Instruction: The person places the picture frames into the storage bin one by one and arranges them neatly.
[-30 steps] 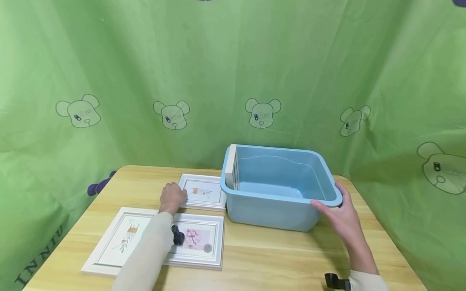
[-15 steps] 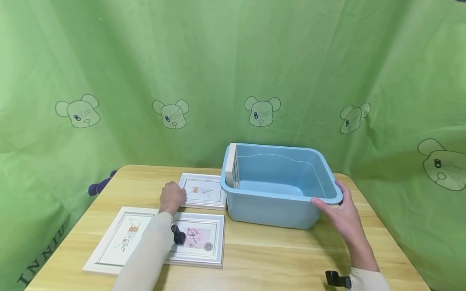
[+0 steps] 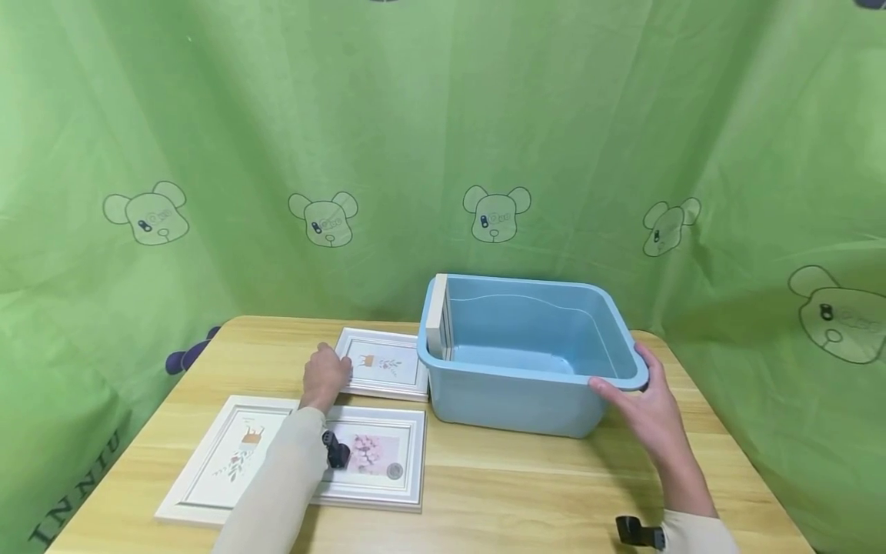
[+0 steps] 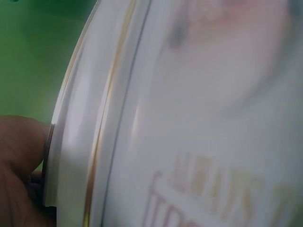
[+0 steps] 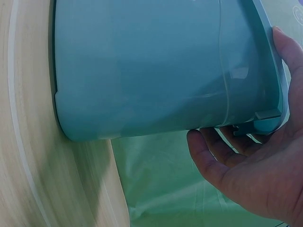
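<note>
My left hand [image 3: 325, 375] sits at the left edge of a small white picture frame [image 3: 388, 363] lying flat on the table, fingers curled against its rim. Up close, a finger [image 4: 19, 161] presses the outer edge of that frame [image 4: 189, 118]. My right hand [image 3: 640, 404] grips the front right corner of a light blue plastic bin [image 3: 512, 400]. At the wrist its fingers [image 5: 222, 151] curl under the rim of the bin [image 5: 142, 71] and the thumb lies along the rim's top. Another white frame [image 3: 438, 315] stands upright against the bin's left inner wall.
Two larger white frames lie flat near the front left: one with a deer print [image 3: 221, 462], one with pink flowers [image 3: 377, 462], partly under my left sleeve. The wooden table [image 3: 519, 492] is backed by a green bear-print curtain [image 3: 484, 138].
</note>
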`<state>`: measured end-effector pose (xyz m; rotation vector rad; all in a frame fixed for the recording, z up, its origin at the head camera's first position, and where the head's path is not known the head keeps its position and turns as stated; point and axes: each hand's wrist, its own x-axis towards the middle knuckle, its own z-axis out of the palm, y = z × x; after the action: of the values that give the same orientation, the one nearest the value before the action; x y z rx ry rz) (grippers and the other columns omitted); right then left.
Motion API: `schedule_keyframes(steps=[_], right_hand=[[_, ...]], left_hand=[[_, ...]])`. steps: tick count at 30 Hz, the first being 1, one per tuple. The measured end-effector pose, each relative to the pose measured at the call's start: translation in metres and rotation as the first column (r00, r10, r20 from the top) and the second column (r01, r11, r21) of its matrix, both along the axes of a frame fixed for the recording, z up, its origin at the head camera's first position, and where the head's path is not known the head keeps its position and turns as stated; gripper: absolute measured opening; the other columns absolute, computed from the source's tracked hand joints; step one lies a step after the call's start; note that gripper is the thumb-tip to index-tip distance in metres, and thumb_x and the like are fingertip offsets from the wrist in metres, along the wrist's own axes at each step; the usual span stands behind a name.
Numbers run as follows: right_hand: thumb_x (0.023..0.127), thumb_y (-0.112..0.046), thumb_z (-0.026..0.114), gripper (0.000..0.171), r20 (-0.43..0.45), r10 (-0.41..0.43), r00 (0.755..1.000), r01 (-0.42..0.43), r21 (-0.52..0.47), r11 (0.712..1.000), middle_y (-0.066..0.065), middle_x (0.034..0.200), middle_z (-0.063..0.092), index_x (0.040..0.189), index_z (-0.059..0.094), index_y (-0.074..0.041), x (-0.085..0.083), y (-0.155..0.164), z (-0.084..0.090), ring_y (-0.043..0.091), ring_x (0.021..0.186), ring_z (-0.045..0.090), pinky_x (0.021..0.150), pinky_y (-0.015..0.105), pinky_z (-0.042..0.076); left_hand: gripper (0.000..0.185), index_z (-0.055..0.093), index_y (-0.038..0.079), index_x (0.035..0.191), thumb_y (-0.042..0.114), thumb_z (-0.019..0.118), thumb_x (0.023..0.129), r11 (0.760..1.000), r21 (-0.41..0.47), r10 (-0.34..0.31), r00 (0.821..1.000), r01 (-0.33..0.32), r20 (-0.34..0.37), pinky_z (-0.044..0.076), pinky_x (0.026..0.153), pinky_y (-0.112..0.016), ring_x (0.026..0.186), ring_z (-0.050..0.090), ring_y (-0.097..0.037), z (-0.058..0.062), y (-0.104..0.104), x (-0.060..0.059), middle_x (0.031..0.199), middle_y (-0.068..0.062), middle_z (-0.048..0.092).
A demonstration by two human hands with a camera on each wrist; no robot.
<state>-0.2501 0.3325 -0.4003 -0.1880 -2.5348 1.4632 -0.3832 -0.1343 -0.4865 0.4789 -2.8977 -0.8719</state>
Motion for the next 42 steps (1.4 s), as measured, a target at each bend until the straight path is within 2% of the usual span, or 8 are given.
schedule_keyframes(steps=[4,8,11,15,21,29,37,42], right_hand=[[0.075,-0.044,0.065,0.097,0.009,-0.002,1.000,0.002,0.005,1.000,0.018,0.147,0.016,0.141,-0.005,-0.038,0.000,0.001,-0.001,0.044,0.128,0.024,0.096,0.066,0.024],[0.075,-0.044,0.065,0.096,0.012,-0.004,1.000,0.004,0.004,1.000,0.018,0.147,0.016,0.141,-0.005,-0.038,0.001,0.002,-0.001,0.043,0.127,0.025,0.096,0.066,0.024],[0.075,-0.044,0.065,0.096,0.013,-0.007,1.000,0.007,0.005,1.000,0.017,0.147,0.016,0.141,-0.005,-0.038,0.001,0.003,-0.002,0.042,0.127,0.025,0.096,0.066,0.024],[0.075,-0.044,0.065,0.096,0.013,-0.007,1.000,0.007,-0.002,1.000,0.017,0.148,0.015,0.140,-0.005,-0.038,0.001,0.004,-0.002,0.042,0.127,0.024,0.096,0.066,0.024],[0.075,-0.044,0.065,0.097,0.012,-0.002,1.000,0.002,-0.007,1.000,0.017,0.148,0.014,0.141,-0.006,-0.037,0.001,0.003,-0.001,0.043,0.128,0.023,0.097,0.065,0.023],[0.075,-0.044,0.066,0.097,0.012,-0.003,1.000,0.003,-0.008,1.000,0.017,0.148,0.014,0.141,-0.006,-0.037,0.000,0.003,-0.001,0.043,0.129,0.023,0.098,0.066,0.022],[0.075,-0.045,0.065,0.098,0.016,-0.002,1.000,0.002,-0.003,1.000,0.017,0.148,0.013,0.141,-0.006,-0.036,-0.001,0.001,0.000,0.044,0.129,0.022,0.097,0.067,0.023],[0.075,-0.045,0.065,0.097,0.014,0.003,1.000,-0.003,-0.006,1.000,0.017,0.148,0.013,0.141,-0.006,-0.036,-0.001,0.001,0.000,0.044,0.129,0.022,0.096,0.067,0.023]], left_hand=[[0.062,0.031,-0.008,0.127,0.030,0.052,0.084,1.000,0.027,0.005,1.000,-0.004,-0.024,0.049,0.079,-0.049,0.091,0.057,-0.041,0.002,-0.003,0.001,0.103,-0.030,0.056],[0.051,0.041,-0.001,0.120,0.029,0.055,0.081,0.995,0.100,0.010,0.998,-0.004,-0.064,0.048,0.080,-0.047,0.093,0.057,-0.040,0.006,-0.006,0.001,0.106,-0.027,0.057],[0.052,0.045,0.001,0.122,0.028,0.057,0.079,0.986,0.165,0.008,0.997,0.004,-0.070,0.046,0.086,-0.047,0.100,0.054,-0.040,0.011,-0.008,0.001,0.112,-0.026,0.056],[0.053,0.049,-0.001,0.122,0.027,0.057,0.078,0.969,0.244,-0.012,0.999,0.022,-0.040,0.041,0.093,-0.047,0.108,0.050,-0.039,0.015,-0.011,-0.001,0.119,-0.025,0.053],[0.051,0.050,0.001,0.122,0.028,0.058,0.079,0.947,0.321,-0.025,1.000,0.021,0.010,0.041,0.095,-0.045,0.109,0.050,-0.035,0.014,-0.015,-0.005,0.121,-0.021,0.053],[0.054,0.044,0.004,0.127,0.028,0.056,0.081,0.891,0.454,-0.006,1.000,0.009,-0.008,0.042,0.093,-0.043,0.109,0.049,-0.032,0.012,-0.014,-0.007,0.122,-0.018,0.051],[0.049,0.045,0.003,0.126,0.022,0.054,0.082,0.841,0.541,-0.008,0.999,0.025,-0.033,0.037,0.098,-0.043,0.111,0.047,-0.031,0.019,-0.012,-0.007,0.124,-0.017,0.049],[0.044,0.051,0.005,0.121,0.021,0.053,0.081,0.819,0.574,0.022,0.999,0.010,-0.049,0.041,0.094,-0.040,0.106,0.049,-0.027,0.025,-0.010,-0.007,0.119,-0.014,0.053]])
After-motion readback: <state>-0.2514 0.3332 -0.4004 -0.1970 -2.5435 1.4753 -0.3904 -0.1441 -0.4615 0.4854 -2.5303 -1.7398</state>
